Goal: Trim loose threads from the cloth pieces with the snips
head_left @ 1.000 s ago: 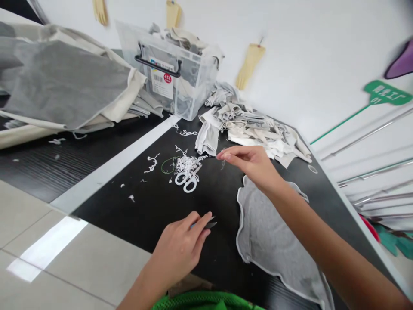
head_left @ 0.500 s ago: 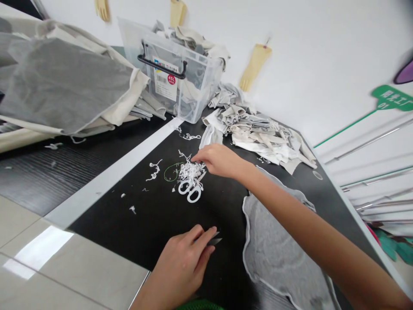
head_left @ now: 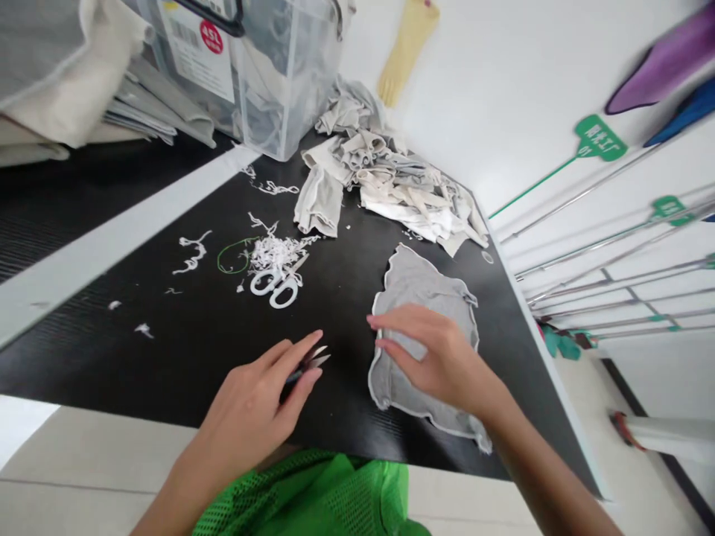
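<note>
My left hand (head_left: pixel 262 391) is wrapped round small thread snips (head_left: pixel 313 361), whose two pointed blades stick out past the fingertips, slightly apart. Over the left part of a grey cloth (head_left: pixel 430 298) with a wavy white edge is my right hand (head_left: pixel 430 357), its thumb and fingers apart and nothing between them. The cloth lies flat on the black table (head_left: pixel 195 350). White-handled scissors (head_left: pixel 283 292) rest at a heap of white thread scraps (head_left: pixel 275 255), their blades partly covered. A green thread loop (head_left: pixel 234 257) lies left of the heap.
Behind stand a clear plastic box (head_left: pixel 268 82) and a pile of crumpled grey and white cloths (head_left: pixel 391 175). Stacked cloths (head_left: pixel 72 74) are at the back left. A yellow glove (head_left: pixel 407 48) hangs on the wall; poles (head_left: pixel 592 268) lean at the right.
My right hand has moved from the thread heap back to the grey cloth, and its fingers have opened. The view has shifted right and down. My left hand still holds the snips.
</note>
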`<state>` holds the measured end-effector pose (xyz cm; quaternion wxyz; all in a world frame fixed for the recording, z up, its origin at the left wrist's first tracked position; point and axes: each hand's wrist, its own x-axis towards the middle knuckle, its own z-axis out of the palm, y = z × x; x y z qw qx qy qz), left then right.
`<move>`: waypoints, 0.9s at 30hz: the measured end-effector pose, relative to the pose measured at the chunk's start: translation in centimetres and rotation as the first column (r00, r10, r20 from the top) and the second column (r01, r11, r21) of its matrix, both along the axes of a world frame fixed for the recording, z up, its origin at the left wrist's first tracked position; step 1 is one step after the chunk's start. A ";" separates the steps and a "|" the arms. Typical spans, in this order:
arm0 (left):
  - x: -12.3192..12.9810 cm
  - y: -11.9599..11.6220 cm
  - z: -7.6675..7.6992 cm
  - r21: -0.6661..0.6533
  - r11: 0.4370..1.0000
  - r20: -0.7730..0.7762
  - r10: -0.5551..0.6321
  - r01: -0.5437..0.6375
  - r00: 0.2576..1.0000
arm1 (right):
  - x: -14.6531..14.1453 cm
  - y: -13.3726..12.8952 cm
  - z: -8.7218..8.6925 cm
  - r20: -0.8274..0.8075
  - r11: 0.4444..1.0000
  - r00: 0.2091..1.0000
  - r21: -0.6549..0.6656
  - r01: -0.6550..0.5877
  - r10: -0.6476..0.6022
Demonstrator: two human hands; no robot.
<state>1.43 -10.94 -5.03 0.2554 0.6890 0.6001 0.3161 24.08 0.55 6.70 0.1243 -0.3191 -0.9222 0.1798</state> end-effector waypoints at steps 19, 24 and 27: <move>8.6 4.1 2.4 0.011 0.845 -0.442 -0.475 0.534 0.761 | 7.6 -10.0 -11.4 -0.253 0.935 0.905 0.007 0.354 -0.341; 5.4 4.2 1.9 0.053 0.795 -0.395 -0.539 0.604 0.744 | 8.0 -10.2 -11.4 -0.224 0.938 0.914 -0.001 0.347 -0.339; 2.3 4.1 1.5 0.111 0.766 -0.388 -0.553 0.633 0.737 | 8.3 -10.3 -11.4 -0.251 0.941 0.909 -0.028 0.336 -0.332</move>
